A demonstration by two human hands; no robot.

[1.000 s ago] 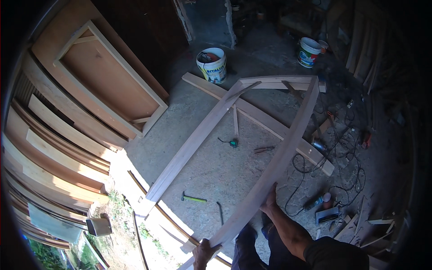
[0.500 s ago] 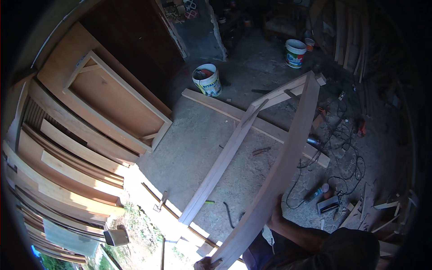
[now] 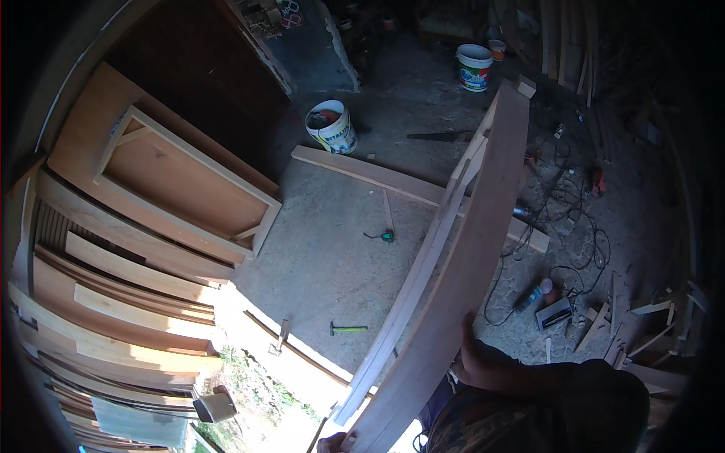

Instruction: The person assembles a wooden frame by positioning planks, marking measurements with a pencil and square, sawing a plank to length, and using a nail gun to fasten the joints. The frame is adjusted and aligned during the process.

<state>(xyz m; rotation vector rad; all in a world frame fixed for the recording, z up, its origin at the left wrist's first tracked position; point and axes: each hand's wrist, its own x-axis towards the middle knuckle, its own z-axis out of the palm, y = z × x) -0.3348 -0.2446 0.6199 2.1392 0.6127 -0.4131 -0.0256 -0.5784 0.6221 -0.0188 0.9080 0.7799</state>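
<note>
A long wooden frame (image 3: 472,260) is tilted up in front of me, its broad plank nearest and a paler rail (image 3: 404,306) running alongside behind it. My right hand (image 3: 470,359) is closed on the plank's right edge, with part of the fingers hidden. At the near end, my left hand (image 3: 331,444) grips the frame's corner by the lower rim of the picture. Beyond the frame lies a timber beam (image 3: 362,172) on the concrete floor. A green tape measure (image 3: 387,236) and a hammer with a yellow-green handle (image 3: 349,329) lie left of the frame.
Two paint buckets (image 3: 332,136) (image 3: 474,75) stand at the back, with a handsaw (image 3: 442,137) between. Tangled cables (image 3: 581,226), bottles and offcuts litter the right floor. Wooden panels (image 3: 189,177) and stacked boards lean at left. A metal clamp (image 3: 281,338) sits by the sunlit edge.
The frame has tipped in my hands, so its rail now shows closer to the plank. The tape measure and the hammer have come out from behind it. The view has shifted slightly.
</note>
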